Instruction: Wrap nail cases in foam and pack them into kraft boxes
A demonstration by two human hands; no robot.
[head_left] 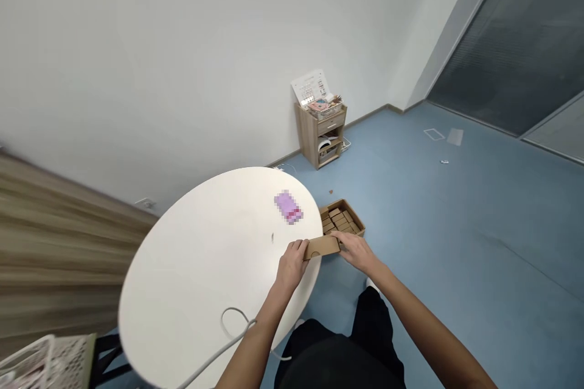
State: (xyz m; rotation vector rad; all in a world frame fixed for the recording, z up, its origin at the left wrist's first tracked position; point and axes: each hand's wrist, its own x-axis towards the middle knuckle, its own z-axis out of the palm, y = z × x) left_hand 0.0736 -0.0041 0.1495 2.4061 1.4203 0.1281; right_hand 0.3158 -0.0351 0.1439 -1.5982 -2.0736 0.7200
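Between my two hands is a small brown cardboard box (322,247), held level over the right edge of the round white table (196,255). My left hand (292,264) grips its left end, and my right hand (356,252) has its right end, fingers closed around it. Just beyond, on the blue floor, stands an open carton (360,222) filled with several similar brown boxes (340,219). A blurred purple item (287,205) lies on the table ahead of my left hand.
A grey cable (219,349) runs over the table's near side. Against the wall stands a wooden cabinet (308,134) bearing a basket and papers. A curtain (59,243) hangs at left, above a white basket (27,358). Papers (455,137) lie on the floor at right.
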